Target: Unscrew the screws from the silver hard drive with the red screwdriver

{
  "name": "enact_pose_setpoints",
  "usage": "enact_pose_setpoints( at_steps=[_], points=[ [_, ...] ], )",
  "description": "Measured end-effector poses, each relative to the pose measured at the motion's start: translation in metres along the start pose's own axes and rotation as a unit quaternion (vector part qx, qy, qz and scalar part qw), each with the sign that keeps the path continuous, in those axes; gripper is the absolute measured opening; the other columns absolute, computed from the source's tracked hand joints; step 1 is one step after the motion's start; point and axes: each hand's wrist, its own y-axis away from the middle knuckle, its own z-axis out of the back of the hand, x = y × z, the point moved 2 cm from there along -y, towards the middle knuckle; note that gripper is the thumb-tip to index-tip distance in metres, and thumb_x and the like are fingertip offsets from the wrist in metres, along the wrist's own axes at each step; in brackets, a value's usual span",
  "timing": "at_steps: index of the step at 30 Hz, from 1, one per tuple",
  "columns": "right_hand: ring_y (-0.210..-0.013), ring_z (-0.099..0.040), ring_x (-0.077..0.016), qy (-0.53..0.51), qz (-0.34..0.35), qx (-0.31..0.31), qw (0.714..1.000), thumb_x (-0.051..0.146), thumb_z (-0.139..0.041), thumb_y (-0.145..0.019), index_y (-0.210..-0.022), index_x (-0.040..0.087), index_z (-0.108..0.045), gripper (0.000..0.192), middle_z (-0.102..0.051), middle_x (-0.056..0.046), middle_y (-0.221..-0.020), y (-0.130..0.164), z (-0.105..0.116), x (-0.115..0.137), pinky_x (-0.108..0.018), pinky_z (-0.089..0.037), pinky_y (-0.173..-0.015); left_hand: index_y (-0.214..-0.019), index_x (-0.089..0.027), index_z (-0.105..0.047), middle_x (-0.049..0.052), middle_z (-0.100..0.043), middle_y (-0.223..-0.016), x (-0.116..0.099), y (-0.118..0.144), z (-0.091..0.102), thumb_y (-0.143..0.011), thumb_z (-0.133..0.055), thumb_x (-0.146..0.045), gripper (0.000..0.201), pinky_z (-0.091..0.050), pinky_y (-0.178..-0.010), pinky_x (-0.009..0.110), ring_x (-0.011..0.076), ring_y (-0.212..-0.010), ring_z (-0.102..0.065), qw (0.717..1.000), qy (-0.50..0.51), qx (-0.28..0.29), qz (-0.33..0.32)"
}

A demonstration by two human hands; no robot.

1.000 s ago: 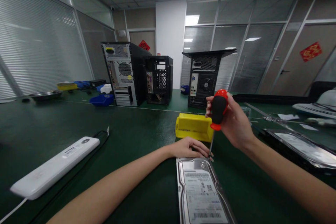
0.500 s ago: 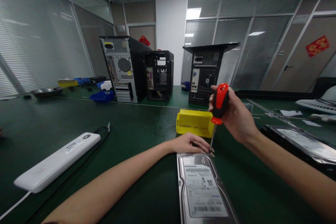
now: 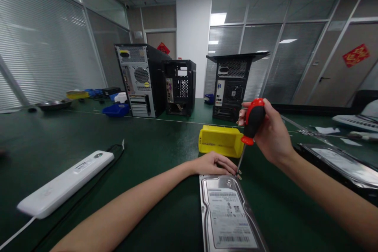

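Note:
A silver hard drive (image 3: 230,212) with a white label lies on the green table, its near end cut off by the frame's bottom edge. My left hand (image 3: 212,164) grips the drive's far end, fingers curled over that edge and fingertips at its far right corner. A red and black screwdriver (image 3: 253,121) is held by its handle in my right hand (image 3: 271,136). Its thin shaft slants down and left to that same corner, beside my left fingertips. What the tip touches is too small to make out.
Just beyond the drive stands a yellow bin (image 3: 221,141). Several computer cases, including a large one (image 3: 141,80), line the back. A white power strip (image 3: 66,183) with a cable lies at left. Another hard drive (image 3: 339,161) is at right.
The screwdriver handle has tipped to the right and slightly down with my right hand, while its tip stays at the drive's corner. My left hand keeps its place on the drive.

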Motion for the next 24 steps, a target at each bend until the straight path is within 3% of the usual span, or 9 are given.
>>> enact_pose_setpoints(
  at_steps=[7,14,20,24],
  points=[
    [-0.05,-0.05,-0.0082,0.008,0.024,0.018,1.0,0.041,-0.064,-0.081,-0.082,0.024,-0.054,0.02,-0.06,0.004,-0.077,0.0033,-0.0031,-0.0007,-0.023,-0.045,-0.056,-0.113,-0.011,-0.066,0.014,-0.069,-0.111,-0.003,0.0012,-0.0007,-0.084,-0.064,-0.012,0.029,-0.05,-0.092,0.031,0.0204,-0.104,-0.066,1.0,-0.006,0.007,0.002],
    [-0.062,-0.056,-0.0122,0.001,0.002,0.028,1.0,0.045,-0.047,-0.09,-0.104,0.021,-0.061,0.031,-0.06,-0.001,-0.082,0.0026,-0.0027,0.0007,-0.025,-0.047,-0.06,-0.113,-0.011,-0.066,0.013,-0.069,-0.112,0.0005,0.0009,0.001,-0.084,-0.065,-0.012,0.03,-0.05,-0.093,0.032,0.0202,-0.105,-0.066,1.0,-0.009,0.003,-0.006],
    [-0.051,-0.051,-0.0088,0.014,0.026,0.023,0.999,0.038,-0.062,-0.083,-0.083,0.024,-0.052,0.018,-0.058,0.004,-0.072,0.0038,-0.0043,0.0033,-0.022,-0.043,-0.053,-0.113,-0.011,-0.066,0.013,-0.07,-0.11,0.004,-0.0005,0.0013,-0.083,-0.066,-0.011,0.031,-0.049,-0.096,0.034,0.0203,-0.105,-0.066,0.999,0.007,0.015,-0.03],
    [-0.058,-0.055,-0.0104,0.016,0.018,0.027,0.999,0.042,-0.057,-0.085,-0.089,0.021,-0.057,0.021,-0.06,0.0,-0.08,0.0051,-0.0049,0.0056,-0.022,-0.045,-0.056,-0.115,-0.009,-0.064,0.014,-0.069,-0.111,0.0009,0.0004,0.0006,-0.083,-0.061,-0.006,0.032,-0.05,-0.095,0.034,0.0201,-0.105,-0.066,0.999,0.004,0.023,-0.031]
  ],
)
